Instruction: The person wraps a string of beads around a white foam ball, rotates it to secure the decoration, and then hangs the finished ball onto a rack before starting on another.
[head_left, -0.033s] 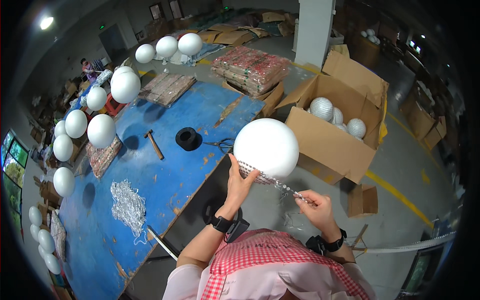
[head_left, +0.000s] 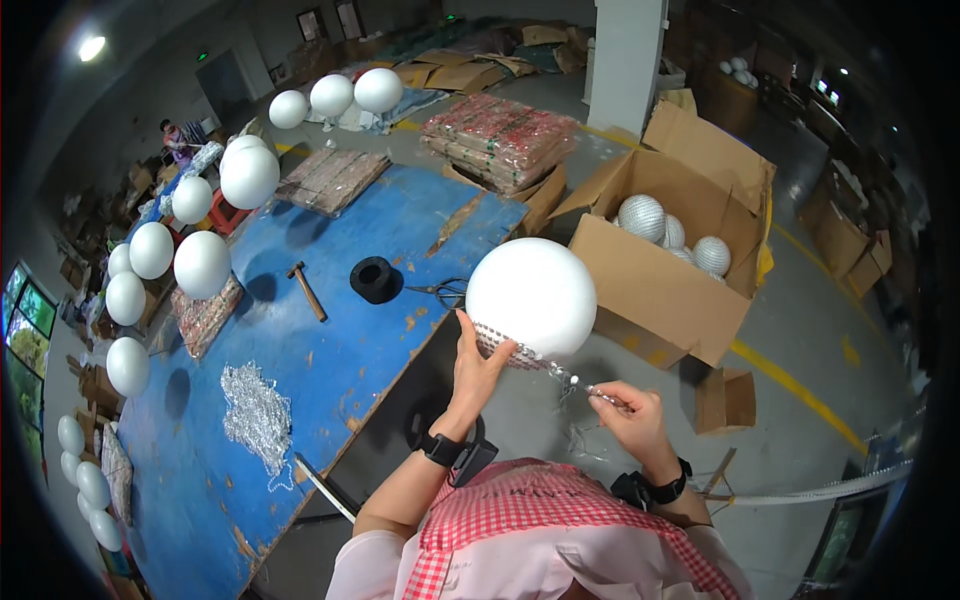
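A large white ball [head_left: 531, 292] stands out past the table's edge, its lower side wrapped in rows of silver bead trim. My left hand [head_left: 480, 365] grips the ball at that lower left side, thumb and fingers pressed on the beaded rows. From the wrapped part a strand of silver beads [head_left: 575, 380] runs right to my right hand [head_left: 632, 412], which pinches it. The strand is held off the ball there, and loose ends dangle beneath. What supports the ball is hidden.
A blue worktable [head_left: 330, 370] carries a hammer [head_left: 307, 290], a black spool [head_left: 372, 279], scissors [head_left: 440, 291] and a silver bead heap [head_left: 256, 415]. Several white balls [head_left: 202, 265] stand along its far left. At right, an open carton [head_left: 660, 285] holds beaded balls [head_left: 642, 217].
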